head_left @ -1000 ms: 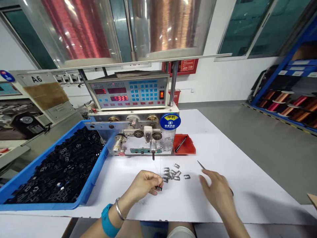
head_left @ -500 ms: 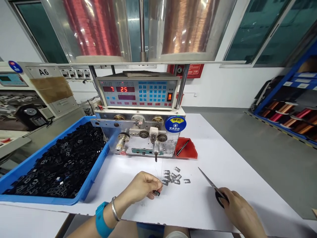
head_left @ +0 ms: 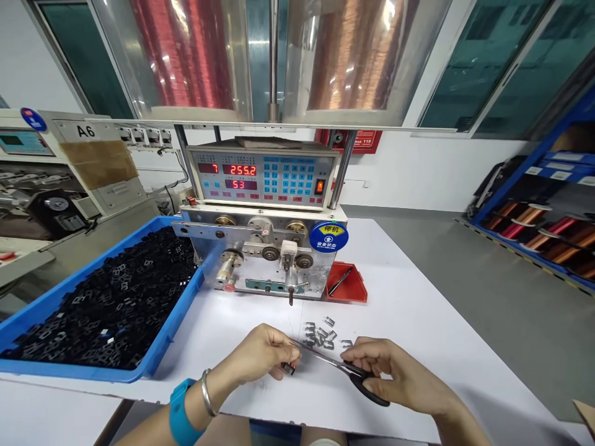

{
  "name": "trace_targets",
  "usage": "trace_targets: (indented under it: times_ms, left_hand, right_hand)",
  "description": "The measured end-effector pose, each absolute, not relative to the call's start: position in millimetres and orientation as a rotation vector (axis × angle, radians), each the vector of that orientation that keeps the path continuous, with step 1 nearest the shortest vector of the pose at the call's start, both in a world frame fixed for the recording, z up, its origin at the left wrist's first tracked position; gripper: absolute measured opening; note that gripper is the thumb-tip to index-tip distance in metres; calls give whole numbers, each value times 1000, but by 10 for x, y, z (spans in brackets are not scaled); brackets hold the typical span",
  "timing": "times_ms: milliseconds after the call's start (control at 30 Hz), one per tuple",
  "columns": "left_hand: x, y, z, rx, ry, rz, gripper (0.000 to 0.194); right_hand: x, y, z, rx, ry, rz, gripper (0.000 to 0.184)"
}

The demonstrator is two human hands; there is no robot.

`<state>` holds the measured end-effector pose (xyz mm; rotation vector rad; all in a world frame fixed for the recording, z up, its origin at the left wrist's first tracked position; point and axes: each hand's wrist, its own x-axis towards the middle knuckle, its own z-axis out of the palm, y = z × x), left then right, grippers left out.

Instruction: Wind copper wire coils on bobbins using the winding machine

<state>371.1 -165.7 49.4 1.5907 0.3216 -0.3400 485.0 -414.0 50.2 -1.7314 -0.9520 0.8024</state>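
Note:
My left hand [head_left: 266,352] pinches a small dark wound part [head_left: 289,369] with a bit of red on it, a coil bobbin by its look. Thin wire ends [head_left: 291,326] rise from the fingers toward the machine. In my right hand [head_left: 400,375] is a pair of scissors [head_left: 328,358] with black handles, thumb and fingers at the loops. Their blades point left, and the tips reach the wire beside my left fingertips. Whether the blades have closed on it is hard to tell. Just beyond the blades lie several small metal-and-clear pieces [head_left: 320,334].
A winding machine [head_left: 260,260] with a lit panel stands ahead, with large wire spools [head_left: 186,56] above. On the left is a blue tray [head_left: 155,365] full of small black parts. A red bin [head_left: 360,291] holding a pen-like tool sits beside the machine.
My right hand has brought the scissors left, from the right side of the table to the wire at my left hand. The machine's display digits differ. The view has shifted slightly.

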Motion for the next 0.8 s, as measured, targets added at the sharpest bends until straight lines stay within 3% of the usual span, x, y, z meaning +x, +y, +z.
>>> trace_targets:
  times_ms: [800]
  left_hand:
    - [3697, -1613, 481, 1573, 333, -353, 36]
  right_hand:
    - [4983, -4043, 471, -1630, -982, 902, 33]
